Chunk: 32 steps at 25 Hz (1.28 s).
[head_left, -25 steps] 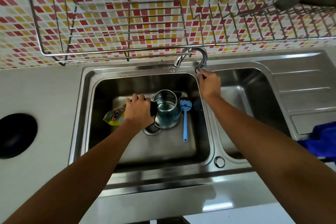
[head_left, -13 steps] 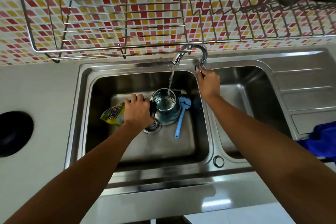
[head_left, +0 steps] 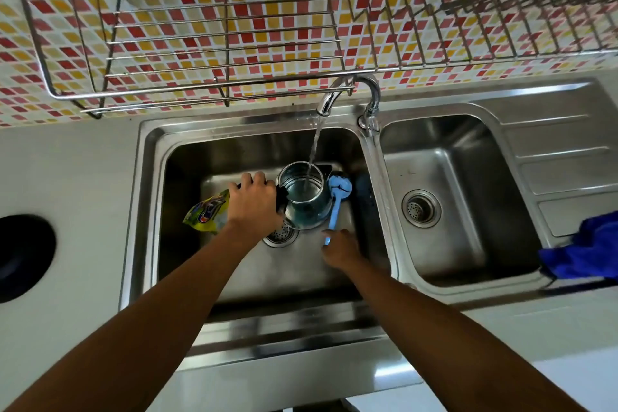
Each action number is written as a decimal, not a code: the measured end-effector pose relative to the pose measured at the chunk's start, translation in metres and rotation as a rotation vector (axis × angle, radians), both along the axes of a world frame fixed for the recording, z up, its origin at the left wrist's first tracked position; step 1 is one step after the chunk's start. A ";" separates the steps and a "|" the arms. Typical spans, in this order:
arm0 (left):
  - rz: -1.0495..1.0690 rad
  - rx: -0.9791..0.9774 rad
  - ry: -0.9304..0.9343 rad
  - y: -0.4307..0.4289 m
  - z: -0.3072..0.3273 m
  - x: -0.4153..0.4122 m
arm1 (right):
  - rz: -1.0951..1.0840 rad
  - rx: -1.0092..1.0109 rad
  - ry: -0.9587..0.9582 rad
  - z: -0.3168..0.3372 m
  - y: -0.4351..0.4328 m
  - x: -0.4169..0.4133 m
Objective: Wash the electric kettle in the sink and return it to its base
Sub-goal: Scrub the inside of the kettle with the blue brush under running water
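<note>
Our left fingers (head_left: 249, 180) clamp the handle of the kettle (head_left: 302, 207), upright in the sink (head_left: 147, 177) under the running tap (head_left: 329, 99); our right fingers (head_left: 325, 246) touch the brush (head_left: 335, 207), grip unclear. Filling is under way; we judge scrubbing, rinsing and the return to base remain.

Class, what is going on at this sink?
A person is washing an electric kettle in the left sink basin. The left hand grips its handle, holding it under the running tap as water pours in. The right hand is at the tip of the blue brush lying beside it; a grip isn't clear.
</note>
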<state>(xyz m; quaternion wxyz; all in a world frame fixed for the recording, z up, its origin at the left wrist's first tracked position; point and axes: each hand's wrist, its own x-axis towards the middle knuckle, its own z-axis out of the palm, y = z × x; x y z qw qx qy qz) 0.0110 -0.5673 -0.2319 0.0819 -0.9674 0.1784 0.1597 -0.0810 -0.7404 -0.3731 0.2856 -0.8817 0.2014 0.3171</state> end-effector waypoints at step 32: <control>-0.165 -0.162 0.128 0.016 -0.002 0.018 | 0.423 -0.114 -0.416 0.198 -0.043 0.045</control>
